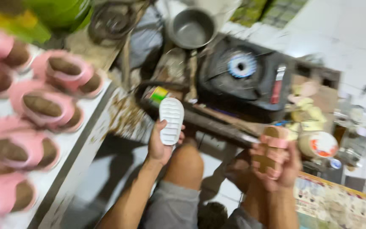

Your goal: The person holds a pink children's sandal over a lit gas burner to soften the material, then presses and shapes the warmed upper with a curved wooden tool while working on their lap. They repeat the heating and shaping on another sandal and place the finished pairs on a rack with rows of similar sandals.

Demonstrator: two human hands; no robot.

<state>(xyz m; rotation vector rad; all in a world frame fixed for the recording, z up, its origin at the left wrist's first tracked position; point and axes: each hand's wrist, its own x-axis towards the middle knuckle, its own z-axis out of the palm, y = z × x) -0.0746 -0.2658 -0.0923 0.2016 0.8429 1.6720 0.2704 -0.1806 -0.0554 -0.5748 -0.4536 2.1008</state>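
pink slippers (pixel 43 108), lit burner (pixel 241 65), perhaps pot (pixel 191 27)

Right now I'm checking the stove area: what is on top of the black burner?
Nothing sits on the black burner; its blue flame ring is bare. A metal pot stands behind it. Blur hides finer detail.

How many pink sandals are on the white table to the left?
About 8 pink sandals show on the white table, in rows from the far edge toward the near corner; blur and the frame edge may hide more.
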